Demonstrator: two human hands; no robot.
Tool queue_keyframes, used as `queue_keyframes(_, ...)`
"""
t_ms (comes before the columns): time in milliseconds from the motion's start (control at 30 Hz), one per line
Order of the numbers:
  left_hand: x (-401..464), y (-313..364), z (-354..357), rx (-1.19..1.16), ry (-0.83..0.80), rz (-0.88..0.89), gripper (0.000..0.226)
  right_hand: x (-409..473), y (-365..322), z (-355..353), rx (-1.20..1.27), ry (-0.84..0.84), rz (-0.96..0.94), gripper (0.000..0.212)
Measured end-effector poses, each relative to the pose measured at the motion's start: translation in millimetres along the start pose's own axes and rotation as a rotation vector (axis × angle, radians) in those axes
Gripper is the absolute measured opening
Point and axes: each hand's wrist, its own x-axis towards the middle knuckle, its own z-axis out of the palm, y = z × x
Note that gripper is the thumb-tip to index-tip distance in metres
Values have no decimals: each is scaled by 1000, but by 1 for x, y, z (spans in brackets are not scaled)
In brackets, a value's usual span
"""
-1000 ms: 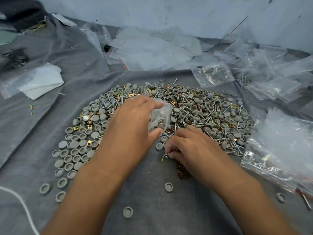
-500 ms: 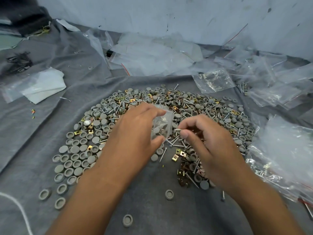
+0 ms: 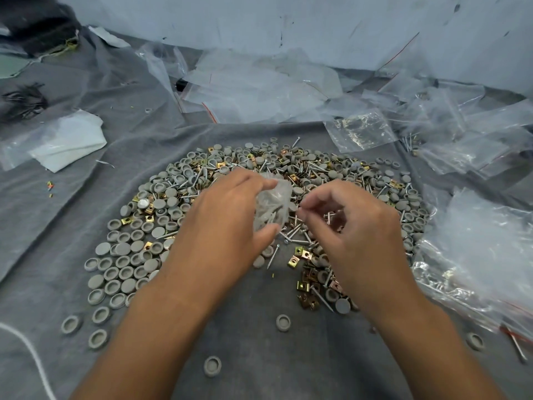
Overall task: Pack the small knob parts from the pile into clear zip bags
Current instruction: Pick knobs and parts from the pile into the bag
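A wide pile of grey round knob caps [image 3: 161,215], silver screws and gold clips lies on the grey cloth [image 3: 72,226]. My left hand [image 3: 227,215] grips a small clear zip bag [image 3: 272,204] between thumb and fingers; screws show inside it. My right hand [image 3: 349,223] hovers just right of the bag mouth, with its fingertips pinched together beside the bag. Whether a screw sits between those fingertips is too small to tell.
Heaps of clear zip bags [image 3: 259,88] lie at the back. More bags, some filled with screws [image 3: 484,255], spread along the right. A white folded sheet in plastic [image 3: 66,140] lies at the left. Loose caps [image 3: 212,366] dot the near cloth. A white cord [image 3: 26,350] crosses the bottom left.
My right hand rose from the cloth near the gold clips up to the bag mouth. My left hand kept holding the bag in about the same place.
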Motion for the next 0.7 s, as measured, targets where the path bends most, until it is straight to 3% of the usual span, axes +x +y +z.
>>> queue_keyframes(167, 3, -5, -8, -52, 138, -86, 58, -10, 8, 15, -295, -501, 54, 19)
queue_keyframes(467, 1, -8, -9, -68, 152, -96, 57, -3, 13, 23, -372, -527, -13, 12)
queue_keyframes(633, 1, -9, -10, -67, 150, -105, 56, -1, 16, 22, -300, -586, 22, 21)
queue_keyframes(700, 1, -9, -10, -65, 143, -108, 56, 2, 17, 15, -159, -590, 132, 23)
